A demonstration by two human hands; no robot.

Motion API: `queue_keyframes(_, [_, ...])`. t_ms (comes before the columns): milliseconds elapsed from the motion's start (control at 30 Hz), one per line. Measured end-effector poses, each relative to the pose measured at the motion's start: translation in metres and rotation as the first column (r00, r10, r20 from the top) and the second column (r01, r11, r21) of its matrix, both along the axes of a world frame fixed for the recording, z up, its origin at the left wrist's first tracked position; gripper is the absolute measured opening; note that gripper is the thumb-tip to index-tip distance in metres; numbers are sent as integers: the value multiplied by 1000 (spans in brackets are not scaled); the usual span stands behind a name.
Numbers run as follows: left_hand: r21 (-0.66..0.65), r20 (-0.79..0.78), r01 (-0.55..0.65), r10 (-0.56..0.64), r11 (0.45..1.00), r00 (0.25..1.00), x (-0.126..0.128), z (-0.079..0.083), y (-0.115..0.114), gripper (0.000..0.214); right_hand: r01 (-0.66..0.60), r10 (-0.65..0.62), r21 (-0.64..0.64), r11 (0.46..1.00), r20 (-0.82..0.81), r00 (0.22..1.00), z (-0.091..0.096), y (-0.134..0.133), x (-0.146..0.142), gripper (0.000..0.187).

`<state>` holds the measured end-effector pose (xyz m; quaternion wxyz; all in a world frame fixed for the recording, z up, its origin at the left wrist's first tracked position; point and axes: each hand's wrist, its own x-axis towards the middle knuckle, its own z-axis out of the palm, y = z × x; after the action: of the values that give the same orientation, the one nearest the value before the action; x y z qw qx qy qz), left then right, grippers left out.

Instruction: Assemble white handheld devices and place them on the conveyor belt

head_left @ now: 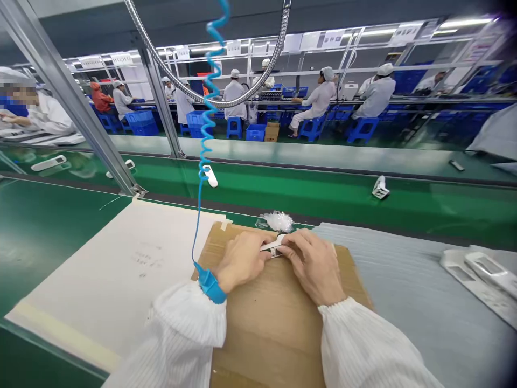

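Between my two hands is a small white plastic device casing, partly covered by my fingers. My left hand grips its left end, with a blue wrist strap and coiled cord at the wrist. The fingers of my right hand pinch its right end. Both hands are over the far part of a brown cardboard sheet. Just beyond them sits a crumpled clear plastic bag; whatever is in it is too small to make out.
White device housings lie at the right on a pale foam sheet. White paper covers the left side. Beyond, a green conveyor belt carries a white handheld device and other parts. A blue coiled cord hangs ahead.
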<state>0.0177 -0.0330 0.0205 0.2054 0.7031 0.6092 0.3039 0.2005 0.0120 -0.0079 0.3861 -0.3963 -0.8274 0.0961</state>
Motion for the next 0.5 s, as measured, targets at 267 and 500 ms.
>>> queue_keyframes(267, [-132,161,-108,129,985,979,-13,10,9,20,-59,35,125,990,183,983,22,-26,-4,19])
queue_keyframes(500, [-196,738,-244,307,950,601,-18,9,21,28,217,-178,-195,956,202,963,15,58,-23,16])
